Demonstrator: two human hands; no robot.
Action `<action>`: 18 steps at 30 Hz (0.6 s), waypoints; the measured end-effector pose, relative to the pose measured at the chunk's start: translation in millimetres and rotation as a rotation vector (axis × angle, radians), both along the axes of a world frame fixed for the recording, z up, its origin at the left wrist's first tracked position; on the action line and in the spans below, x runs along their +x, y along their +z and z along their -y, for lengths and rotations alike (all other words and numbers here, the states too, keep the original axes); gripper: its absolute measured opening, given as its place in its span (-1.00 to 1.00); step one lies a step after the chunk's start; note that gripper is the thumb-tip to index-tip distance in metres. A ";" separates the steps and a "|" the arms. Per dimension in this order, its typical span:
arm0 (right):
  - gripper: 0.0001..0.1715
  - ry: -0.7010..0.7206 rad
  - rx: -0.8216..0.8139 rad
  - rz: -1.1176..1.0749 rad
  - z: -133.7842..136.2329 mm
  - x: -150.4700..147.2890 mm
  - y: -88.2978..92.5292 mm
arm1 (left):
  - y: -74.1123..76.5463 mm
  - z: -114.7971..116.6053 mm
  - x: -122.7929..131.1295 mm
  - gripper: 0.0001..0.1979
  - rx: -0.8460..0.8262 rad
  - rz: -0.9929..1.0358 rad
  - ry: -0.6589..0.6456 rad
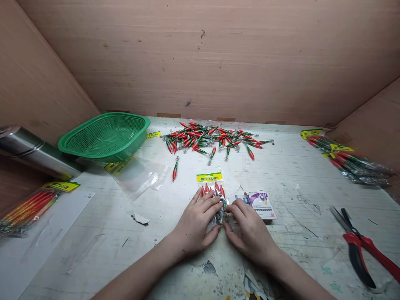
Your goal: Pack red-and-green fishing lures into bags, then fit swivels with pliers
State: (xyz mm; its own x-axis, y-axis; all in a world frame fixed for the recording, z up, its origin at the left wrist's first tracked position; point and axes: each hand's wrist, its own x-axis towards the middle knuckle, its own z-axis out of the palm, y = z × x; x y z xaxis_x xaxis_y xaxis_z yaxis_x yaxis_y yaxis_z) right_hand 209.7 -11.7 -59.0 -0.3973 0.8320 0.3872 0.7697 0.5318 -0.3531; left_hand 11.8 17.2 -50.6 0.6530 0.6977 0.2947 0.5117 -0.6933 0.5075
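A clear packet of red-and-green lures with a yellow header lies on the white worktop in front of me. My left hand lies flat over the packet's left part, fingers stretched across it and thumb at its lower edge. My right hand pinches the packet's lower right end with curled fingers. Farther back lies a loose pile of red-and-green lures, and a single lure sits apart to its left.
A green mesh basket stands at the back left over empty clear bags. Filled packets lie far left and far right. A small white box sits beside my right hand. Red-handled pliers lie at right; a steel cylinder at left.
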 end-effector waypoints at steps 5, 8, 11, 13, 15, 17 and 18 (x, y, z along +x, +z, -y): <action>-0.84 -0.030 0.017 0.054 -7.0 -2.5 -3.1 | 0.2 -0.4 -1.2 -0.50 0.005 -0.001 -0.012; -0.82 -0.016 0.007 0.061 -10.2 -4.6 -3.5 | 3.4 0.4 -0.5 -0.49 0.013 -0.021 -0.002; -0.81 0.006 0.005 0.052 -11.8 -4.4 -3.4 | 6.3 -1.9 0.3 -0.47 0.012 -0.076 0.018; -0.82 0.016 0.009 0.041 -12.6 -3.2 -3.9 | 7.6 -6.1 0.4 -0.51 0.014 -0.101 0.027; -0.82 0.017 0.014 0.029 -13.5 -2.0 -5.1 | 8.7 -11.7 -0.3 -0.56 0.011 -0.095 0.020; -0.84 0.012 0.019 0.019 -14.6 -1.5 -6.6 | 10.1 -17.4 -1.5 -0.53 -0.007 -0.079 -0.005; -0.84 0.009 0.021 0.018 -15.0 -1.5 -7.3 | 10.9 -20.0 -2.2 -0.48 -0.019 -0.073 -0.022</action>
State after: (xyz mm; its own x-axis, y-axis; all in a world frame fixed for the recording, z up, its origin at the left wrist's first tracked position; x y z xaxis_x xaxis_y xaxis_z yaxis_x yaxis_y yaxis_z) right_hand 208.2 3.4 -66.3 -0.4121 0.8198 0.3976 0.7707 0.5464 -0.3278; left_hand 9.5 37.1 -39.7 0.6874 0.6879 0.2328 0.5327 -0.6955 0.4822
